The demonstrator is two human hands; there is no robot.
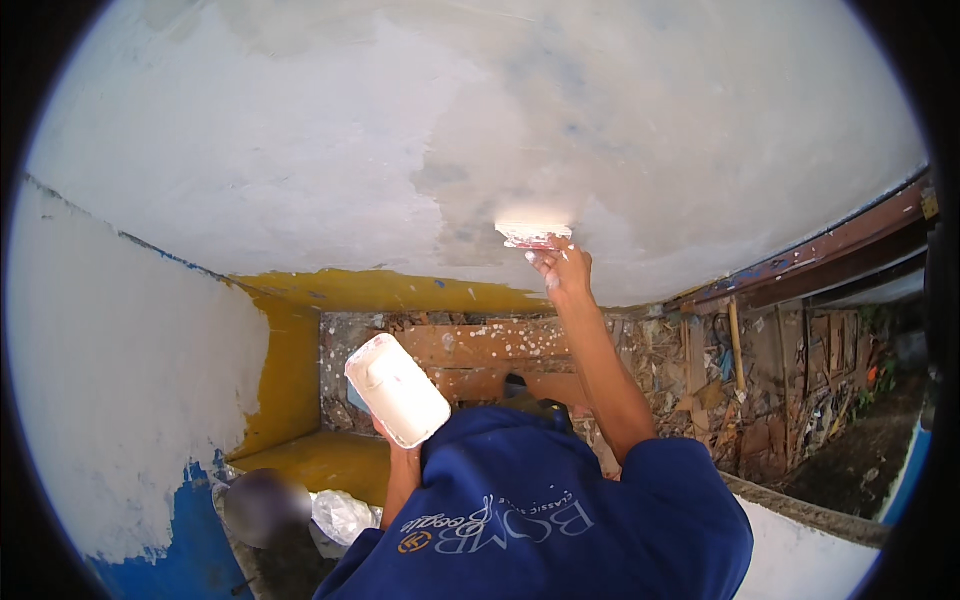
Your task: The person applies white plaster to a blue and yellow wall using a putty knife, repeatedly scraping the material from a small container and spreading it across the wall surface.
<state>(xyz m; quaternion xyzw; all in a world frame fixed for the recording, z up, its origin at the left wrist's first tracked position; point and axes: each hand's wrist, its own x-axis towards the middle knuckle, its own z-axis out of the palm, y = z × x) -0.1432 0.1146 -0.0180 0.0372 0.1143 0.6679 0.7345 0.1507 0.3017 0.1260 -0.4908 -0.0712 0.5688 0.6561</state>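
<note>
My right hand [566,268] reaches up to the wall ahead and grips a wide, flat putty knife [535,236] smeared with white paste. The blade lies against the wall [600,130], which is coated partly white and partly greyish beige. Lower left, my left hand [398,453] holds a white rectangular tub [397,390] from beneath and the side, so most of its fingers are hidden. Pale, smooth putty shows inside the tilted tub.
A side wall [130,340] on the left has white coating over yellow and blue paint. Below lie brown boards [470,345] splashed with white, and scattered debris. A clear plastic bag [343,516] sits lower left beside a blurred dark round shape [265,508]. A reddish beam [800,262] runs along the right.
</note>
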